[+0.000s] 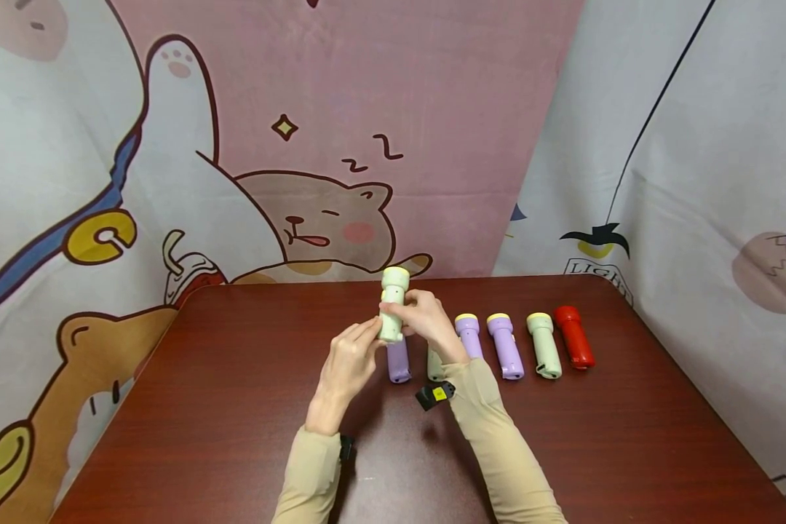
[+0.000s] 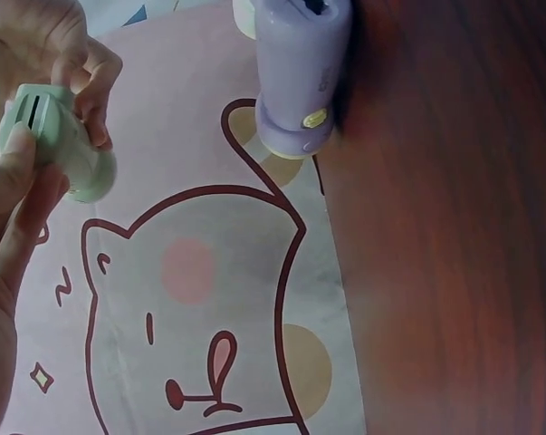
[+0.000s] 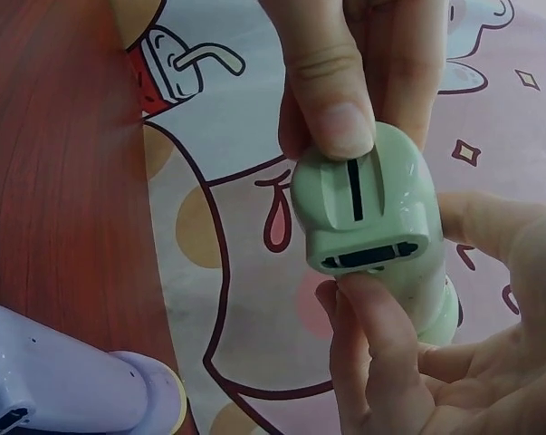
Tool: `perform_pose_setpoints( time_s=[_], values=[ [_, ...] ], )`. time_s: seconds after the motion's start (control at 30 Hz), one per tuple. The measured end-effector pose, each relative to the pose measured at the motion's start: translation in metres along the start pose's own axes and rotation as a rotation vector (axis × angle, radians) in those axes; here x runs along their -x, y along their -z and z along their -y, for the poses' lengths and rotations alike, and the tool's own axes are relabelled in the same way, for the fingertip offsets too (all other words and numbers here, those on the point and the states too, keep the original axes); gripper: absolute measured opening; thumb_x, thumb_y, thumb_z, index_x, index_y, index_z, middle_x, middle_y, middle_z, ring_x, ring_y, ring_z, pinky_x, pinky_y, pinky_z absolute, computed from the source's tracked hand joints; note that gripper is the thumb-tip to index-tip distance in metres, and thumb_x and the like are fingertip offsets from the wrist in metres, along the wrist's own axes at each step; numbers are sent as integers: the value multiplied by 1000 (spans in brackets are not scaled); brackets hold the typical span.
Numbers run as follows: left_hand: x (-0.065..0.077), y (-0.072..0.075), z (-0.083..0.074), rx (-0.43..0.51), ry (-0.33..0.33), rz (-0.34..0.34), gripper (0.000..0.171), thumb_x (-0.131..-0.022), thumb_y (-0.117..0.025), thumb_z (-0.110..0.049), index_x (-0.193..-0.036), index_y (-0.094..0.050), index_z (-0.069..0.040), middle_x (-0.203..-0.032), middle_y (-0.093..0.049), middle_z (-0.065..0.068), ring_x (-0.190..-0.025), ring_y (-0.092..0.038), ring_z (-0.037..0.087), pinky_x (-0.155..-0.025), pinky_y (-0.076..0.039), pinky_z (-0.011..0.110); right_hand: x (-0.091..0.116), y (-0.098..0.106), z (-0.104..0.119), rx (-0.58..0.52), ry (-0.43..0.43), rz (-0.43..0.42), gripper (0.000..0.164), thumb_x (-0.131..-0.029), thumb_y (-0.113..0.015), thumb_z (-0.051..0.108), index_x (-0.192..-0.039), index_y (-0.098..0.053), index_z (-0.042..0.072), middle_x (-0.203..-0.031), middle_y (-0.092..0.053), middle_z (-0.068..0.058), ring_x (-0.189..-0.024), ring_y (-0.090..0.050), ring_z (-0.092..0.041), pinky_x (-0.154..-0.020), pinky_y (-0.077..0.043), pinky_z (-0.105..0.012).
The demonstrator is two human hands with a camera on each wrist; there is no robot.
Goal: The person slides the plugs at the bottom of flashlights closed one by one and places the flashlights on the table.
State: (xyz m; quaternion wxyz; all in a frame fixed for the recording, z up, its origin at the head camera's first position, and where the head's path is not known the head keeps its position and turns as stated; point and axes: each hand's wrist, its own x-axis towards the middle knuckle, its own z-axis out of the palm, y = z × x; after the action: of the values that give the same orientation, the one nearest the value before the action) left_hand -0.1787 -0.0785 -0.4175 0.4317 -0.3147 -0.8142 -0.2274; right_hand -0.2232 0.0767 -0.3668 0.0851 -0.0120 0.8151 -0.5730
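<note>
A light green flashlight with a yellow-rimmed head is held above the table, its head pointing up and away. My right hand grips its body from the right. With thumb and fingers, my left hand pinches its tail end. In the right wrist view the tail of the green flashlight shows a dark slot, with the left thumb pressed beside it. Directly below the held one, a purple flashlight lies on the table, its upper part hidden.
On the brown table, more flashlights lie in a row to the right: a green one partly behind my right wrist, two purple ones, another green one and a red one. A cartoon-printed cloth hangs behind.
</note>
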Motion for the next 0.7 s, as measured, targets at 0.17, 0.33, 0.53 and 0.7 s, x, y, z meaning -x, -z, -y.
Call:
perform_pose_setpoints(
  time_s=[0.17, 0.33, 0.53, 0.7],
  values=[
    [-1, 4, -1, 43, 33, 40, 30, -73, -78, -4, -100, -70, 7, -95, -73, 17, -79, -70, 25, -74, -56, 31, -1, 1, -2, 15, -6, 24, 42, -80, -72, 32, -104, -64, -2, -86, -67, -9, -65, -62, -12, -63, -57, -31],
    [-3, 8, -2, 67, 54, 72, 30, -73, -78, -7, -99, -71, 5, -92, -73, 16, -81, -71, 25, -73, -57, 30, -1, 1, -2, 30, 3, 42, 42, -79, -71, 33, -103, -65, -1, -81, -66, -6, -63, -62, -12, -56, -52, -24],
    [-5, 13, 0, 125, 85, 94, 29, -71, -80, -9, -96, -73, 4, -89, -74, 14, -79, -72, 23, -69, -57, 28, -1, -2, -2, 50, -6, 66, 44, -79, -71, 35, -103, -67, -1, -82, -68, -6, -63, -63, -12, -62, -57, -30],
    [-6, 23, 3, 173, 149, 148, 28, -70, -81, -11, -93, -73, 2, -89, -74, 13, -78, -72, 21, -63, -56, 26, -4, -7, -4, 39, -15, 84, 43, -79, -73, 34, -101, -69, -2, -79, -66, -3, -62, -62, -10, -66, -58, -34]
  ],
)
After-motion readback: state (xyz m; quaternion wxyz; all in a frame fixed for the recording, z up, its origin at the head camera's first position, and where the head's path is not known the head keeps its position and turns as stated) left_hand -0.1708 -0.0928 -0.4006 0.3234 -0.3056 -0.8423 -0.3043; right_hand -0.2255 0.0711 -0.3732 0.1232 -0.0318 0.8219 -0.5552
